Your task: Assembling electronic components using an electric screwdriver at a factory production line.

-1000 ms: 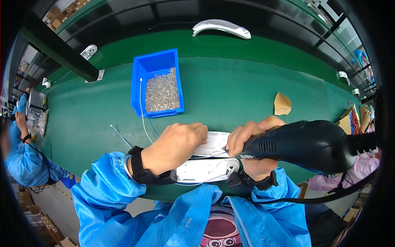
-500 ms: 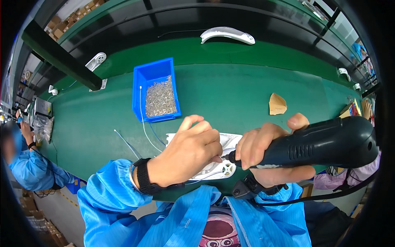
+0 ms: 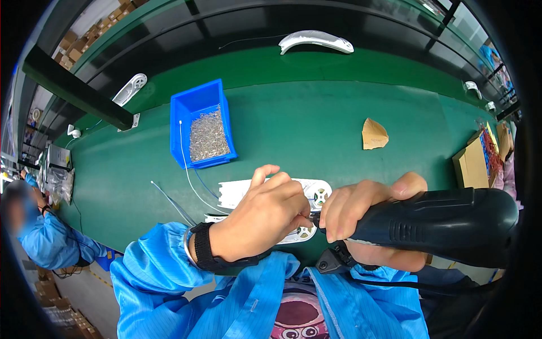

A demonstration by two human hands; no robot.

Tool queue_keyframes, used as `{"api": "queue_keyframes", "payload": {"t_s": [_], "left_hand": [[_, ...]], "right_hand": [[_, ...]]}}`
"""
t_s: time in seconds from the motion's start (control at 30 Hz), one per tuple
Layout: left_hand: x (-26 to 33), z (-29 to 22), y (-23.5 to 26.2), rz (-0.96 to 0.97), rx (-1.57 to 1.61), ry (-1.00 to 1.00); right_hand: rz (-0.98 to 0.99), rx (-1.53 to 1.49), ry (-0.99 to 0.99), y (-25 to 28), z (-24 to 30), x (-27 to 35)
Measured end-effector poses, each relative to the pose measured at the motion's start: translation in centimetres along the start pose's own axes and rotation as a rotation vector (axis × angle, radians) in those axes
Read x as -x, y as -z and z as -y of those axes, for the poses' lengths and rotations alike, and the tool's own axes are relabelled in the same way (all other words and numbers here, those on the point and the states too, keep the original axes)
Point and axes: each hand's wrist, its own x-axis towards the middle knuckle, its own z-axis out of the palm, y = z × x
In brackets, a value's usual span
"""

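Note:
A dark electric screwdriver (image 3: 435,226) lies almost level in my right hand (image 3: 361,212), fingers wrapped round its front end. Its bit points left, to the fingertips of my left hand (image 3: 262,209). Those fingers are pinched at the bit's tip; what they hold, if anything, is hidden. Beneath the hands are two white plastic housings: an upper housing (image 3: 231,195) with a round part at its right end, and a lower housing (image 3: 299,236) mostly covered by my left hand. Thin cables (image 3: 195,189) run out from them to the left.
A blue bin (image 3: 176,127) of small metal screws (image 3: 209,135) stands beyond my left hand. Further right lies a torn brown cardboard piece (image 3: 375,134). A curved white housing (image 3: 316,40) rests at the back. An open carton (image 3: 471,164) is at the right; a co-worker (image 3: 51,231) sits far left.
The screwdriver's rear end and my right hand are slightly lower in view. More of the two white housings shows around my left hand. The whole view has shifted a little.

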Motion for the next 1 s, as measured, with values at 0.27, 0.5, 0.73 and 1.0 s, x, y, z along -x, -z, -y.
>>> {"api": "queue_keyframes", "payload": {"t_s": [0.27,0.5,0.73,1.0], "left_hand": [[0.1,4.5,2.2,0.052,-0.319,0.091],[1.0,4.9,1.7,0.123,-0.249,0.163],[1.0,4.6,1.7,0.137,-0.261,0.184],[1.2,4.7,1.4,0.098,-0.279,0.172]], "right_hand": [[-0.330,0.536,-0.174,0.7,-0.8,2.5],[-0.311,0.549,-0.214,0.6,-0.9,2.2],[-0.306,0.567,-0.217,0.8,-0.9,2.2],[-0.301,0.526,-0.166,1.0,-1.0,2.0]]}}
